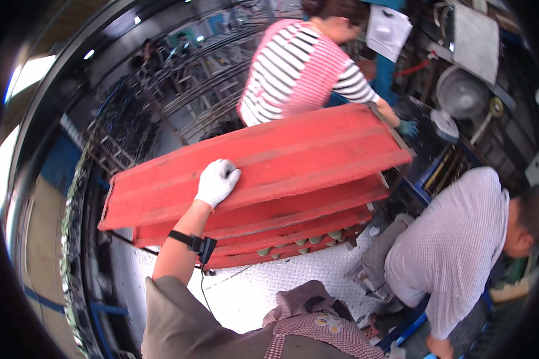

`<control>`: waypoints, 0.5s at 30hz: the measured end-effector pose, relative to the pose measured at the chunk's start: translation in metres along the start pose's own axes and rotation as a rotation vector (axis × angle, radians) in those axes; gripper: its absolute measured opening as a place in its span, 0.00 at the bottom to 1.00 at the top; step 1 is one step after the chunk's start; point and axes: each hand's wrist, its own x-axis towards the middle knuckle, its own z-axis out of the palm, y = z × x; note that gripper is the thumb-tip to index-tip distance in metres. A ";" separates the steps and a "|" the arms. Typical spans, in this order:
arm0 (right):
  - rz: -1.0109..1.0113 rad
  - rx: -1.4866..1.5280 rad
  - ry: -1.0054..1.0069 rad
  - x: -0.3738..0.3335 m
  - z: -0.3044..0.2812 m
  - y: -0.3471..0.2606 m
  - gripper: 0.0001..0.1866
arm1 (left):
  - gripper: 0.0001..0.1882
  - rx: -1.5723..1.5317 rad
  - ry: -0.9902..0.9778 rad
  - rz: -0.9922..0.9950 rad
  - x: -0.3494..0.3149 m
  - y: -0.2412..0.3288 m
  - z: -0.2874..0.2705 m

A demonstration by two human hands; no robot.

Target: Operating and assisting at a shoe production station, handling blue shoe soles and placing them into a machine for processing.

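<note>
My left hand [217, 182], in a white glove, is over the top red panel of a layered rack [293, 143]. Its fingers are curled in and the thumb lies beside them; I see nothing held in it. Whether it presses on the panel or hovers just above, I cannot tell. A black strap with a small device [194, 244] circles that forearm, and a thin cable hangs from it. At the lower edge, beside my checked apron [317, 329], a small pale patch looks like part of my right hand [395, 351]; its fingers do not show. Pale green rounded pieces [302, 242] show between the lower red layers.
A co-worker in a striped top [287, 66] stands behind the rack, one gloved hand [408, 128] by a dark bench. Another person in a checked shirt [449, 239] bends at the right. A round grey fan [461, 91] stands beyond. Patterned metal floor [239, 305] lies below the rack.
</note>
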 end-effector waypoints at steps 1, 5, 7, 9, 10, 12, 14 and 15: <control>0.000 0.036 -0.019 -0.002 -0.005 -0.007 0.29 | 0.10 0.000 0.023 -0.030 -0.001 -0.002 -0.001; -0.017 0.087 -0.072 0.001 -0.017 -0.037 0.29 | 0.10 -0.005 0.003 -0.003 -0.002 -0.012 -0.002; -0.029 0.119 -0.094 0.006 -0.021 -0.050 0.29 | 0.10 -0.008 -0.001 -0.012 -0.001 -0.012 -0.002; -0.037 0.131 -0.106 0.008 -0.028 -0.060 0.29 | 0.11 -0.004 -0.003 0.003 0.002 -0.010 0.001; -0.041 0.136 -0.117 0.007 -0.028 -0.062 0.29 | 0.11 -0.001 0.002 -0.002 0.002 -0.009 0.002; -0.053 0.133 -0.131 0.007 -0.031 -0.073 0.28 | 0.10 -0.001 0.007 0.004 0.002 -0.009 0.003; -0.059 0.134 -0.152 0.006 -0.029 -0.076 0.28 | 0.10 -0.006 -0.008 -0.010 0.002 -0.009 0.003; -0.058 0.135 -0.160 0.005 -0.029 -0.077 0.28 | 0.10 -0.010 -0.010 -0.009 0.001 -0.008 0.002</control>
